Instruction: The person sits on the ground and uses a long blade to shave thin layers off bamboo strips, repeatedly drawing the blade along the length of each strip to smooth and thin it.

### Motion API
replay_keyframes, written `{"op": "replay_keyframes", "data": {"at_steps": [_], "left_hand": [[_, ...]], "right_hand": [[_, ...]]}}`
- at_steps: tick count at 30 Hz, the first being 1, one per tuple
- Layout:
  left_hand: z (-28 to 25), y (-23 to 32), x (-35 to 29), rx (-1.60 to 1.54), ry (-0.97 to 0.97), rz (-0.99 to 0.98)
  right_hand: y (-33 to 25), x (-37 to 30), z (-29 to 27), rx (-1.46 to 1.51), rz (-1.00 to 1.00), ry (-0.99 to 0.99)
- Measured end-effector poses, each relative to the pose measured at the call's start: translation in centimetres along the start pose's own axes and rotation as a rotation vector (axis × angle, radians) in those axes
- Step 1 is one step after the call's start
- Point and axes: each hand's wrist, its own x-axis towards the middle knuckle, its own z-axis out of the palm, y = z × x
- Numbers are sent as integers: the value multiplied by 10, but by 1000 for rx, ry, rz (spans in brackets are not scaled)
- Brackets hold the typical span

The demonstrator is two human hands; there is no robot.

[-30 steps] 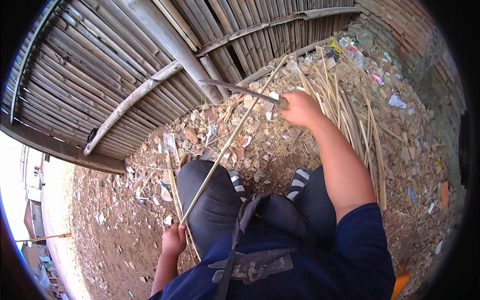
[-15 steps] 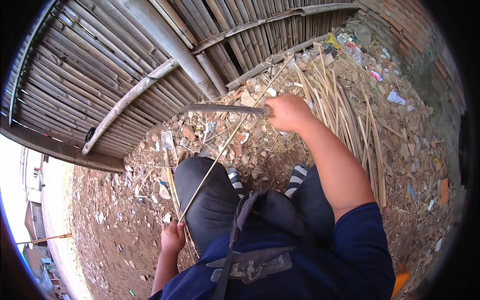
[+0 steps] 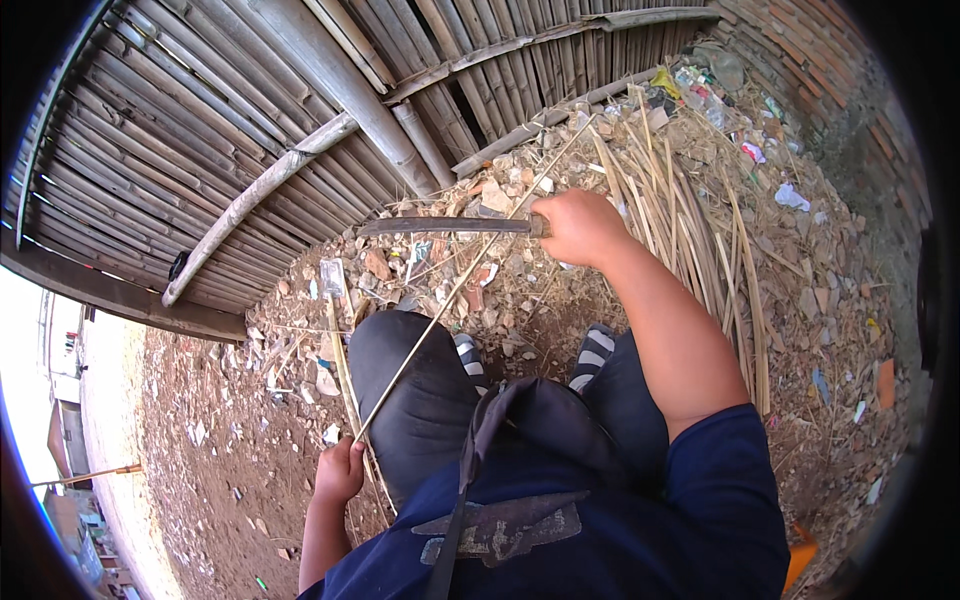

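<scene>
My right hand point(image 3: 580, 228) is closed round the handle of a machete point(image 3: 450, 225), whose long dark blade points left and lies across a thin bamboo strip point(image 3: 430, 328). The strip slants from the lower left, over my left knee, up to the rubble near the bamboo wall. My left hand point(image 3: 341, 470) pinches its lower end beside my left thigh. Where blade and strip cross, I cannot tell how firmly they touch. A few more pale strips point(image 3: 342, 370) lie just left of my left knee.
A bundle of split bamboo strips point(image 3: 690, 230) lies on the ground to the right. Ahead and left stands a bamboo wall point(image 3: 230, 130); a brick wall point(image 3: 800, 60) rises at the far right. Broken rubble point(image 3: 490, 300) and litter point(image 3: 790, 196) cover the ground around my feet.
The machete blade has turned slightly, so its flat side shows more. The strip's far end has shifted a little to the right. Both hands keep their holds.
</scene>
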Motion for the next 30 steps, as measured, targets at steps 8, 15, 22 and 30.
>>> {"op": "replay_keyframes", "data": {"at_steps": [8,15,22,30], "left_hand": [[-1,-3,2,-13,-24,5],[-1,-2,6,-21,-28,2],[-3,-2,0,-82,-42,-23],[-9,-7,9,-57,-82,-69]], "right_hand": [[25,10,-1,186,168,114],[30,10,2,241,187,40],[16,8,6,147,146,105],[64,24,26,319,291,252]]}}
